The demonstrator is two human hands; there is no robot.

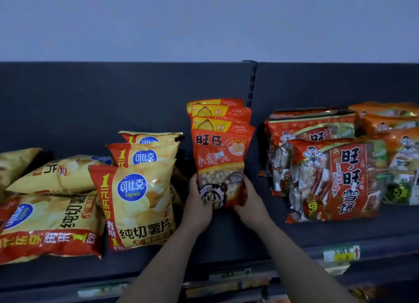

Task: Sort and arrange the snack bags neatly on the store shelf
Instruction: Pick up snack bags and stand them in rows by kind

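Hands, left hand [199, 204] and right hand [250, 200], clasp the upright orange plastic snack pouch [221, 164] bottom; its long axis points twelve o'clock.

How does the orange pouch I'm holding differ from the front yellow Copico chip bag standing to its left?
The orange pouch is tall, narrow and flat; the Copico chip bag is wider and puffed. The pouch is orange-red with a clear window showing round snacks; the chip bag is yellow with a red side band and no window. The left hand and right hand grip the pouch; the chip bag stands untouched. Both stand upright, fronting rows of like bags.
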